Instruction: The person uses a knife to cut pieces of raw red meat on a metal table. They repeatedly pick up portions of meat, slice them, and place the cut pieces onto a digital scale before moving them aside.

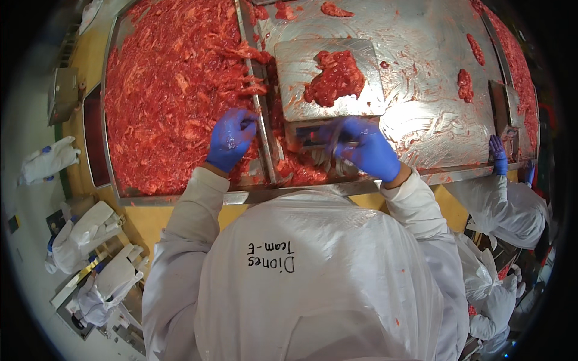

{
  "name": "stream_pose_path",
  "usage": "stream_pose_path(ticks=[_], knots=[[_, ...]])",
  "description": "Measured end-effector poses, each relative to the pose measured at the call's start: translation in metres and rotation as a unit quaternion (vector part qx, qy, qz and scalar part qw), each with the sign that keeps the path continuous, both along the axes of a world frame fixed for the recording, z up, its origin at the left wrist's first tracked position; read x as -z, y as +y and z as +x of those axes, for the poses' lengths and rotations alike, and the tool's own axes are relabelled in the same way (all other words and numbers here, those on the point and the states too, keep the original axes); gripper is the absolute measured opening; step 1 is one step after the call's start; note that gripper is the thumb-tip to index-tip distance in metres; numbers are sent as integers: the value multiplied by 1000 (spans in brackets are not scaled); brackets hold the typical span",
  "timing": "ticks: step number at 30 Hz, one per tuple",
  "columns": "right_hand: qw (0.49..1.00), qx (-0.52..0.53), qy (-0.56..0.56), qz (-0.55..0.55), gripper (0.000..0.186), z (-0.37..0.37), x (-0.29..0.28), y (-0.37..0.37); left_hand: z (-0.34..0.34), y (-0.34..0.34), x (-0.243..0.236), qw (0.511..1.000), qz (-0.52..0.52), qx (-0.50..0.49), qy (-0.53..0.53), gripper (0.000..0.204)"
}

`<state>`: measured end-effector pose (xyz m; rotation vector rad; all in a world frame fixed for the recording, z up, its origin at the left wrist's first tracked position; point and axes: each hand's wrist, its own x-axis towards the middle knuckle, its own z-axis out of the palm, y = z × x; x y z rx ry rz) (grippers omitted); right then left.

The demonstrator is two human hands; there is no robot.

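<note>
My left hand, in a blue glove, is over the right edge of a large heap of raw red meat strips, beside a metal divider. Its fingers are curled inward; whether anything is in them is hidden. My right hand, also blue-gloved, hovers just in front of a steel-topped weighing scale, by its dark display. Motion smears those fingers. A clump of raw meat rests on the scale's plate, apart from both hands. More meat lies between the divider and the scale.
The steel table is smeared with fat and carries stray meat pieces. A second meat heap lies at the far right, beyond another divider. Co-workers in white stand right; one's gloved hand touches the table edge. Others work at left.
</note>
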<state>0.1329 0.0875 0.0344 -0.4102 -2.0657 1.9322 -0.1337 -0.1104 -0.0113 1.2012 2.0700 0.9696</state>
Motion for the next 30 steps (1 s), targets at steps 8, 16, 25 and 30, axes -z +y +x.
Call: stream_pose_path(ticks=[8, 16, 25, 30], knots=[[857, -350, -295, 237, 30, 2, 60, -37, -4, -35, 22, 995, -29, -90, -40, 24], [947, -84, -177, -253, 22, 23, 34, -28, 8, -45, 28, 993, 19, -60, -97, 26], [982, -79, -166, 38, 46, 36, 26, -32, 17, -29, 16, 997, 10, -29, -66, 30], [919, -38, -3, 392, 59, -39, 8, -32, 14, -14, 21, 996, -46, -38, -60, 31]])
